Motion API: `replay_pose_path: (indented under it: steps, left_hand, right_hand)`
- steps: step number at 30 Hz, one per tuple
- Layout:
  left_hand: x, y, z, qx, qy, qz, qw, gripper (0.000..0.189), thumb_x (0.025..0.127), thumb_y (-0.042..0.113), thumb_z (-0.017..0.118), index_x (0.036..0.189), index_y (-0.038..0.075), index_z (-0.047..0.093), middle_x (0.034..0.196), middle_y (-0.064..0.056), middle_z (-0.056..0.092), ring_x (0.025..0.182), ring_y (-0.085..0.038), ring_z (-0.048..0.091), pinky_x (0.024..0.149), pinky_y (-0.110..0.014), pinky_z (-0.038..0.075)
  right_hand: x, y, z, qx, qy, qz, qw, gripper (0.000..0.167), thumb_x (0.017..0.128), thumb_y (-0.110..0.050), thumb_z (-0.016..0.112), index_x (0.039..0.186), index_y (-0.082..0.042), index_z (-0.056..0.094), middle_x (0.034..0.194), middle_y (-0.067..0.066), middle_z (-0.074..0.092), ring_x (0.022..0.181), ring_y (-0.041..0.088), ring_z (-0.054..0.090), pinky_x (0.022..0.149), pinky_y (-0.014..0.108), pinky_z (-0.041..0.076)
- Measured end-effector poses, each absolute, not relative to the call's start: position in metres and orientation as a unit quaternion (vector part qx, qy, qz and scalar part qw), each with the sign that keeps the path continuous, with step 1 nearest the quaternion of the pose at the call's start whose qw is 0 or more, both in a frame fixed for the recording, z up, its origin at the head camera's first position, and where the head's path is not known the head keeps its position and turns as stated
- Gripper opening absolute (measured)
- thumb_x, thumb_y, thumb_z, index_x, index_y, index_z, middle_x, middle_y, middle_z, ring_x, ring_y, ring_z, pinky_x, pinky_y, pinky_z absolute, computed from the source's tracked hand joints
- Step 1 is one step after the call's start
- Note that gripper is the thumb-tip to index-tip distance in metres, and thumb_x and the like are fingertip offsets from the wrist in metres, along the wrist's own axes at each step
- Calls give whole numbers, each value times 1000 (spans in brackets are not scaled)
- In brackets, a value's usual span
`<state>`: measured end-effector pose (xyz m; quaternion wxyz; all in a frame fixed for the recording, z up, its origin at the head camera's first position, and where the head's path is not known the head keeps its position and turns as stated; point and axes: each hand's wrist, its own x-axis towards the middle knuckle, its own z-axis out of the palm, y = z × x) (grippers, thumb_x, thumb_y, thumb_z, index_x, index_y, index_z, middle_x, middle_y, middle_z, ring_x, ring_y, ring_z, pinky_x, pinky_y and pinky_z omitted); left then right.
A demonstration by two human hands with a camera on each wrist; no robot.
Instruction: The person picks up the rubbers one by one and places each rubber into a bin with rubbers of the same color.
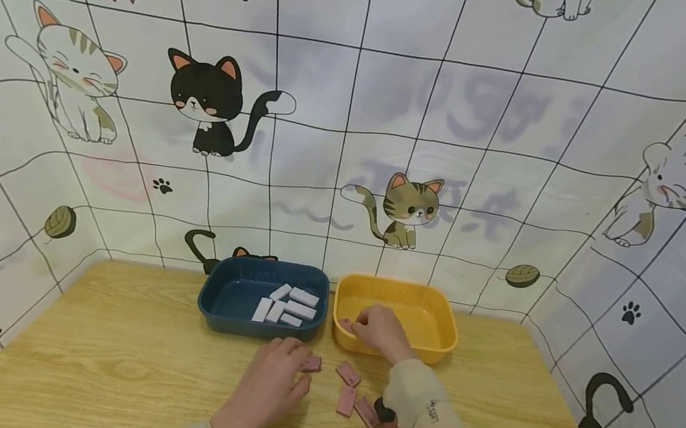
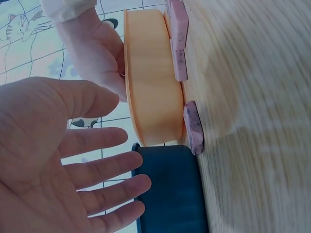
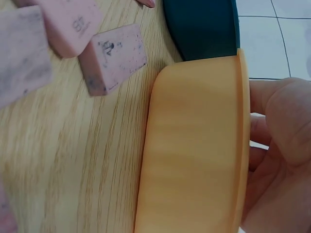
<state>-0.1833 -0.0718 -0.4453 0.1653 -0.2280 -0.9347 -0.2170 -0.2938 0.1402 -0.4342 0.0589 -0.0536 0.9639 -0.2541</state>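
My right hand (image 1: 381,329) reaches over the front rim of the yellow bin (image 1: 423,295) and pinches a pink eraser (image 1: 345,324) at its fingertips, inside the bin near the left wall. In the right wrist view the bin's wall hides those fingertips and the eraser. My left hand (image 1: 274,377) is held over the table in front of the blue bin (image 1: 227,321). Its fingers (image 2: 109,165) are spread and fairly straight in the left wrist view, holding nothing. Nearest to them lies a smudged pink eraser (image 1: 312,364) on the table.
Several white erasers (image 1: 300,310) lie in the blue bin, left of the yellow one. More pink erasers (image 1: 346,400) are scattered on the wooden table (image 1: 126,359) between my forearms and toward the near edge. A cat-print sheet (image 1: 314,82) hangs behind.
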Motion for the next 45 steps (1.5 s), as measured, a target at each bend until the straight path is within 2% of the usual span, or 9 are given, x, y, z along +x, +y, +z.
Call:
replay_pose_path:
  steps: [5,12,17,24,29,33,36,39,45]
  left_hand:
    - [-186,-75,-445,-228,-936,-214,163,25,85,14,78,108,4,75,106,-9,70,95,-27,64,83,-48,53]
    - [-187,-78,-444,-223,-936,-221,157,26,86,14,79,109,3,75,107,-9,70,96,-27,64,83,-49,53]
    - [-188,-80,-445,-228,-932,-214,182,24,85,13,79,106,2,75,104,-9,70,94,-27,64,82,-47,54]
    - [-190,-83,-447,-233,-925,-221,203,22,83,11,80,104,3,76,102,-9,71,93,-28,65,80,-47,54]
    - [-192,-87,-448,-235,-923,-226,205,23,83,11,80,104,2,75,103,-9,70,94,-28,65,81,-47,54]
    - [-193,-89,-446,-231,-925,-229,197,24,84,10,80,105,2,74,104,-10,70,94,-29,64,82,-49,54]
    - [-194,-91,-445,-227,-928,-227,189,25,84,11,80,106,1,74,105,-11,70,95,-30,64,83,-49,54]
    - [-195,-92,-444,-224,-930,-225,183,25,84,11,80,106,1,74,105,-11,70,95,-31,64,84,-50,54]
    - [-195,-94,-445,-221,-931,-230,177,25,84,11,81,106,1,74,105,-11,70,96,-32,64,85,-51,54]
  right_hand:
    - [-289,144,-432,-91,965,-245,24,12,95,-16,68,91,-9,77,87,2,69,75,16,56,70,33,49]
    - [-273,142,-421,-155,954,-254,-41,10,93,-10,73,98,-3,76,91,6,68,82,19,61,79,41,56]
    - [-259,138,-417,-186,943,-261,-92,13,92,-10,76,102,-2,76,93,6,66,84,21,60,80,41,56]
    - [-245,133,-418,-240,919,-278,-145,7,94,-9,74,99,-4,75,95,7,67,87,25,63,77,38,56]
    - [-237,130,-425,-255,916,-275,-143,16,90,-4,75,106,-5,75,95,5,65,84,19,60,76,34,56]
    - [-232,129,-432,-252,920,-276,-116,14,92,-7,74,106,-9,74,102,5,66,90,19,63,80,36,57]
    - [-231,128,-439,-252,920,-282,-98,15,93,-7,72,108,-6,74,112,10,67,108,28,67,91,42,57]
    - [-233,126,-444,-259,919,-285,-91,19,93,-5,72,111,-1,74,121,18,67,125,37,62,100,49,53]
    - [-233,121,-447,-279,919,-270,-68,22,92,-4,70,113,1,72,127,25,66,135,47,53,99,51,53]
